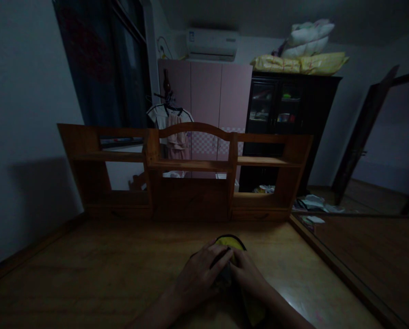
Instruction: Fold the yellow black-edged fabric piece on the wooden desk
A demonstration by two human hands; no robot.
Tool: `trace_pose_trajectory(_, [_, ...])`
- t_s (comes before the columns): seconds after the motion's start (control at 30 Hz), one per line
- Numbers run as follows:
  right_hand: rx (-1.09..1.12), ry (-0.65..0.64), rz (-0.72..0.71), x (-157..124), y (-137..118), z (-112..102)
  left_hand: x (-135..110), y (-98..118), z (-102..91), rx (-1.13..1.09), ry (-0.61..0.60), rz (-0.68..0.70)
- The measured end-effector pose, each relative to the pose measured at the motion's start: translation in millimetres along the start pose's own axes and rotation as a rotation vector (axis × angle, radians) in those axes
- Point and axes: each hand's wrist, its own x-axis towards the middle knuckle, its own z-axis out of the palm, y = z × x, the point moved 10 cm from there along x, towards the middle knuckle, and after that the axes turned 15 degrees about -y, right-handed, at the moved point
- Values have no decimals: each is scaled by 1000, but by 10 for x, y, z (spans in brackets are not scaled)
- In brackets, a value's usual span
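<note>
A soft-looking yellow and dark pouch (231, 240) with a black edge lies on the wooden desk (122, 265), close in front of me. My left hand (202, 269) covers its left side, with fingers bent over the top. From the other side, my right hand (245, 273) grips the pouch, its thumb and fingers meeting the left fingertips near the middle. Both hands are closed on it. Dim light and my hands hide most of the pouch's middle, so I cannot make out its opening or what it holds.
A low wooden shelf unit (191, 164) with compartments and drawers stands along the desk's far edge. A wall (29, 173) borders the left side. Beyond are a pink wardrobe (206, 96), a dark cabinet (319, 109), hanging clothes (177, 132) and an open door (365, 132).
</note>
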Motion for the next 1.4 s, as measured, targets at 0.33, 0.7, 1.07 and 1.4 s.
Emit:
trace_pose_trajectory(0.33, [-10, -1, -6, 3, -35, -11, -2, -22, 58, 0, -23, -11])
trace_pose_trajectory(0.7, [-14, 8, 12, -2, -7, -17, -7, 0, 15, 15, -7, -7])
trace_pose_trajectory(1.07, [4, 26, 45, -11, 136, -16, 2, -6, 46, 0, -24, -3])
trace_pose_trajectory(1.4, [63, -8, -41, 18, -15, 6, -16, -27, -8, 48, 7, -38])
